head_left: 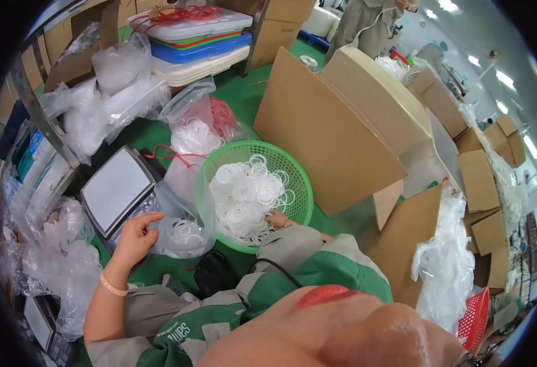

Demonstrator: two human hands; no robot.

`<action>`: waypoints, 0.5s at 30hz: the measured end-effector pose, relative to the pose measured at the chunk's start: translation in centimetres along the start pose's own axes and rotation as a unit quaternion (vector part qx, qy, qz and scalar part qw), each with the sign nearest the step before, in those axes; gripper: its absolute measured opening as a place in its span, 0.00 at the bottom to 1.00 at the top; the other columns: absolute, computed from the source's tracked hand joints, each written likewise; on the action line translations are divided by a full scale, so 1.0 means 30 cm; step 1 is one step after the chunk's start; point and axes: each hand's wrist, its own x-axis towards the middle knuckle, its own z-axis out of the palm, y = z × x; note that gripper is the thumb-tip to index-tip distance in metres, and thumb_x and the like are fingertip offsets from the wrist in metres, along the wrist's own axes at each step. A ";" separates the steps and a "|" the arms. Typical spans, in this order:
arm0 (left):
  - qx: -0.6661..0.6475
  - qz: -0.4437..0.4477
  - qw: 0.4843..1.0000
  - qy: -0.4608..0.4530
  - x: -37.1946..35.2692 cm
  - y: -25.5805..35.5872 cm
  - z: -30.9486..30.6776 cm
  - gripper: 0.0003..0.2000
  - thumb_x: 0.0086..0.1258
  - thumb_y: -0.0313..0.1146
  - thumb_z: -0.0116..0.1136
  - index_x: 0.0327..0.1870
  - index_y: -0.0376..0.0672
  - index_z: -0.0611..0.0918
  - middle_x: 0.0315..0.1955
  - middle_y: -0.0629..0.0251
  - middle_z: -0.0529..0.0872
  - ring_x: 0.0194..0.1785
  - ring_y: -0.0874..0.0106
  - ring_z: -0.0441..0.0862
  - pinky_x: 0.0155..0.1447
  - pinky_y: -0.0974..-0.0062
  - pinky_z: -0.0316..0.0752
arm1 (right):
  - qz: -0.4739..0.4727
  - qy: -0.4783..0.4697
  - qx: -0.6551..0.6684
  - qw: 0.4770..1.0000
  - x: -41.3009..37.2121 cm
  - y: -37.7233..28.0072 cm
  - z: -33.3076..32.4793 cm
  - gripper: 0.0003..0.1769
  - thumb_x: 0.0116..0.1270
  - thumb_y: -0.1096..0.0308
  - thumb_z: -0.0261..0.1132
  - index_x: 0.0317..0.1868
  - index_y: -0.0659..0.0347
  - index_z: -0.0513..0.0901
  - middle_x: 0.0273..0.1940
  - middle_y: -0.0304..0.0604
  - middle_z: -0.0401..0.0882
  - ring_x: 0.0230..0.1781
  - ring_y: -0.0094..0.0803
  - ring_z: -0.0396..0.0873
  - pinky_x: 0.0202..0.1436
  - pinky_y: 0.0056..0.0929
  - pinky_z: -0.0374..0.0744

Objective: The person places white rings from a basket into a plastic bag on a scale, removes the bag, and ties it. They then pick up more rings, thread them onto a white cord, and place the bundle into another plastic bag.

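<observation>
Inside green basket (305, 191), white rings (244, 199) facing mixed ways, right hand (276, 219) touching

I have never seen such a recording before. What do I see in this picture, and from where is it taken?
There is no robot here: a person works with two bare hands. The only picture comes from a camera on that person's head, looking forward and down. On the green floor stands a green plastic basket with many thin white rings. The right hand reaches in among them; what it holds is hidden. The left hand is at a clear plastic bag with similar rings; its grip is unclear. Beside it is a weighing scale.
</observation>
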 end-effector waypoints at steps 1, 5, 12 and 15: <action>-0.001 0.003 1.000 0.001 0.001 -0.004 0.002 0.17 0.50 0.23 0.49 0.44 0.37 0.77 0.36 0.61 0.79 0.25 0.79 0.69 0.29 0.83 0.65 | 0.005 0.010 -0.005 1.000 -0.022 -0.015 -0.005 0.34 0.50 0.65 0.64 0.56 0.63 0.61 0.36 0.47 0.71 0.14 0.25 0.62 0.12 0.27 0.61; -0.013 -0.004 1.000 -0.002 -0.004 -0.010 0.005 0.17 0.50 0.24 0.49 0.44 0.37 0.77 0.36 0.60 0.79 0.26 0.78 0.71 0.30 0.82 0.66 | -0.046 -0.026 -0.127 0.990 -0.022 -0.019 -0.020 0.21 0.48 0.60 0.65 0.39 0.63 0.74 0.25 0.41 0.73 0.15 0.26 0.67 0.14 0.29 0.67; 0.017 0.007 1.000 0.004 -0.014 0.024 -0.007 0.17 0.51 0.23 0.48 0.45 0.35 0.77 0.33 0.59 0.79 0.20 0.79 0.73 0.26 0.83 0.68 | -0.059 -0.012 -0.107 0.992 0.092 0.114 -0.003 0.36 0.46 0.61 0.67 0.55 0.64 0.64 0.30 0.42 0.75 0.17 0.26 0.68 0.19 0.27 0.68; -0.019 -0.005 1.000 0.003 -0.011 0.013 -0.006 0.17 0.51 0.23 0.48 0.45 0.35 0.77 0.33 0.60 0.79 0.20 0.79 0.72 0.26 0.82 0.68 | -0.034 0.019 -0.060 0.997 0.053 0.094 -0.003 0.38 0.45 0.62 0.67 0.56 0.64 0.63 0.29 0.44 0.74 0.18 0.26 0.69 0.20 0.27 0.68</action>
